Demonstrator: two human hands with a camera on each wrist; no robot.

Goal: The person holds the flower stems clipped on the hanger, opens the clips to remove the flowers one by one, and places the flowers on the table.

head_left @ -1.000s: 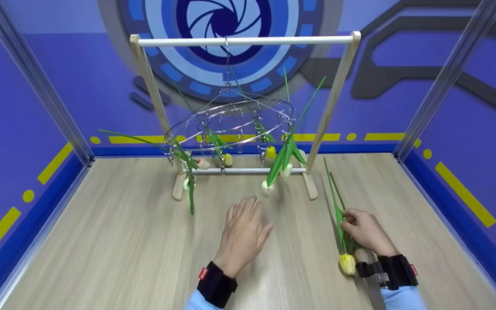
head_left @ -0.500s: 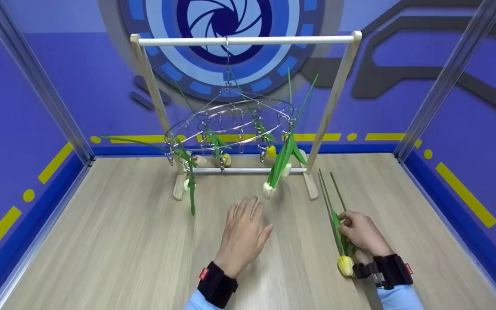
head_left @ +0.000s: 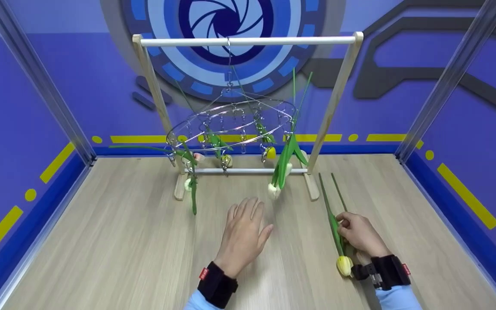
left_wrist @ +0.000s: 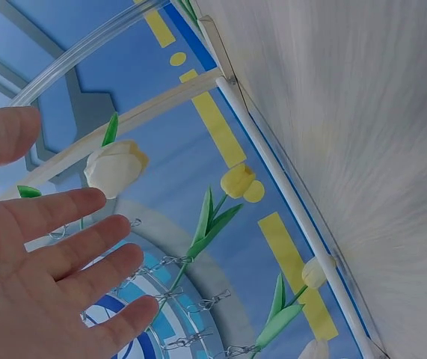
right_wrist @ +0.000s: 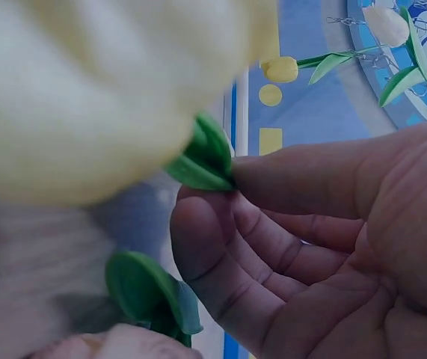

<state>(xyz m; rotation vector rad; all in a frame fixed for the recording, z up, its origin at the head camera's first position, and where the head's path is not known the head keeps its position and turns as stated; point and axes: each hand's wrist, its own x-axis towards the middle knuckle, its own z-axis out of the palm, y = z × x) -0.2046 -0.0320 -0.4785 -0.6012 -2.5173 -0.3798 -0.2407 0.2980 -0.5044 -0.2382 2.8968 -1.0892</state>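
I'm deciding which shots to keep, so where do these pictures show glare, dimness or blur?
Head view: bright, mostly clear, a pale sheen on the table beside the left hand; left wrist view: duller, the hand fairly crisp, the table soft and streaky; right wrist view: also dull, the yellow tulip up close badly out of focus, the right hand much crisper.

In the right wrist view, yellow tulip [right_wrist: 86, 112] blurred, pinkish bloom [right_wrist: 134, 345] cut by bottom edge.

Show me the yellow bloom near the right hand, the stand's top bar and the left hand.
Yellow bloom [head_left: 344, 266], head view: its petals.
Top bar [head_left: 248, 41], head view: its middle.
Left hand [head_left: 241, 237], head view: its back.
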